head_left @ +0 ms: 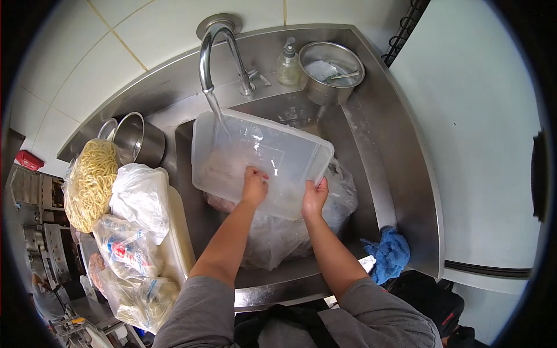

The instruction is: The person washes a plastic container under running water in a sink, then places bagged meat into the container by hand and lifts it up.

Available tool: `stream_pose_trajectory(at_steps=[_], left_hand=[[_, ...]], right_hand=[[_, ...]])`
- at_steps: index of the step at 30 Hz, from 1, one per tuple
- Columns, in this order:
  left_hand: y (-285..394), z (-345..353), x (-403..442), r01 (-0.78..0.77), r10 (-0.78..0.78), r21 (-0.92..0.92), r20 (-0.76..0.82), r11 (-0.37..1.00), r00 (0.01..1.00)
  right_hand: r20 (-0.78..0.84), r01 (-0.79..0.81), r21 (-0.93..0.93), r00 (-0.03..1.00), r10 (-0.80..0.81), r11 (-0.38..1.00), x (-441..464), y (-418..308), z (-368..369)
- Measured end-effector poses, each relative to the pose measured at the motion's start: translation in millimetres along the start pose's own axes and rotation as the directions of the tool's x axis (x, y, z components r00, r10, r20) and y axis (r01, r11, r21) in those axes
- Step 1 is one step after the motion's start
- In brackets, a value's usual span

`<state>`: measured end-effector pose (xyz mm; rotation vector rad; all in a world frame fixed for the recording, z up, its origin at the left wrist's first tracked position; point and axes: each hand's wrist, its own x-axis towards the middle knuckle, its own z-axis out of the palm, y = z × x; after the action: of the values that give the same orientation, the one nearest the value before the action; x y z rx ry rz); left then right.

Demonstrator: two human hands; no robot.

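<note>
A translucent plastic tub (272,130) is tilted in the steel sink, under water running from the curved faucet (204,64). My right hand (315,198) grips the tub's rim at its near right corner, thumb on the inside. My left hand (254,185) is inside the tub, close to its wet floor, with the fingers curled in; whatever they may hold is hidden. Beneath the tub lies a large clear plastic bag (272,243), its contents hard to make out.
Left of the sink are bagged noodles (96,180), a white plastic bag (139,197), other clear bags (125,249) and a steel pot (139,139). A pump bottle (288,66) and steel container (331,87) stand behind. A blue cloth (387,255) hangs at the right front edge.
</note>
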<state>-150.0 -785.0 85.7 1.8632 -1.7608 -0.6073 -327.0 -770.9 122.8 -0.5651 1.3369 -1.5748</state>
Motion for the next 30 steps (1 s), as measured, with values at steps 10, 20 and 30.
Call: stream_pose_trajectory(at_steps=[10, 20, 30], left_hand=[[-24, -43, 20, 0.262, -0.133, 0.361, -0.343, 0.895, 0.930], [55, 50, -39, 0.151, -0.259, 0.554, 0.122, 0.819, 0.958], [14, -36, 4, 0.235, -0.266, 0.322, 0.054, 0.917, 0.963]], right_hand=[[0.026, -0.077, 0.018, 0.997, 0.077, 0.997, 1, 3, -1], [0.006, -0.138, -0.013, 0.990, 0.138, 0.990, 11, 5, -6], [-0.054, -0.211, -0.091, 0.977, 0.206, 0.973, 14, 11, -4]])
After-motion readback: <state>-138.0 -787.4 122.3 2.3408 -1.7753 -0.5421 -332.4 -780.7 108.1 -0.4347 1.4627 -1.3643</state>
